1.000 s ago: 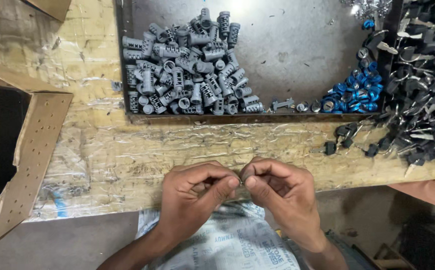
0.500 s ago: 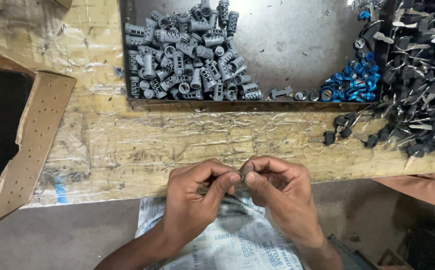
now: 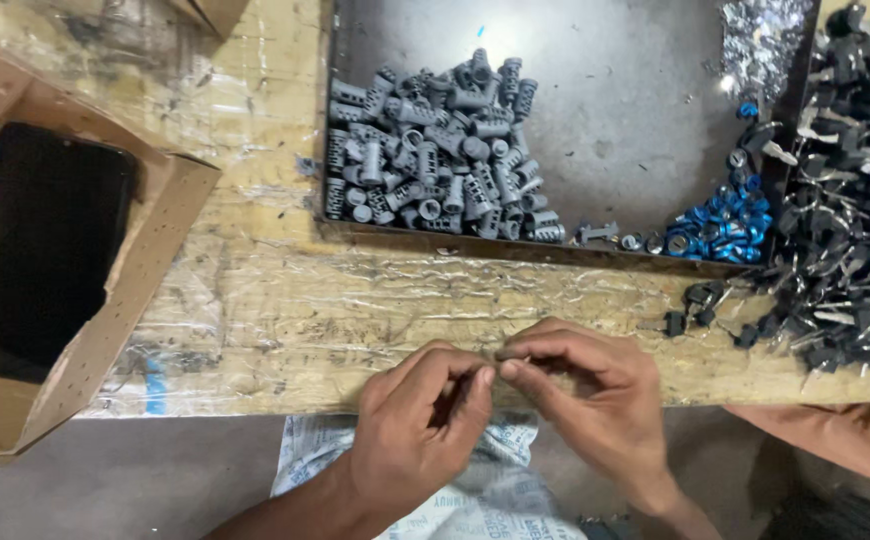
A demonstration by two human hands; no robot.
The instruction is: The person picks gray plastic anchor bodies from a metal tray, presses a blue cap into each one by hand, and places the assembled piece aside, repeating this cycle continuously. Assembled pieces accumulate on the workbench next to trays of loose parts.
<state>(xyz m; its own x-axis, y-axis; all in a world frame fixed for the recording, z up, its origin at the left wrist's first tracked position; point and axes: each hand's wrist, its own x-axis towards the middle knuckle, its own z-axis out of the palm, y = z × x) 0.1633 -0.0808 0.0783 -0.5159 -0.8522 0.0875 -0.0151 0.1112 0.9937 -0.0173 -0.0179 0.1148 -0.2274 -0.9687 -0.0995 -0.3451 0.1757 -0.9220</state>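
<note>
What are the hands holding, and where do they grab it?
Both hands, left and right, pinch one small dark part between their fingertips; which end each grips cannot be told.

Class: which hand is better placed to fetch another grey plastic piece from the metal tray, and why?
Probably the left hand: the grey plastic pieces lie up and left in the metal tray; the right hand sits further right.
</note>
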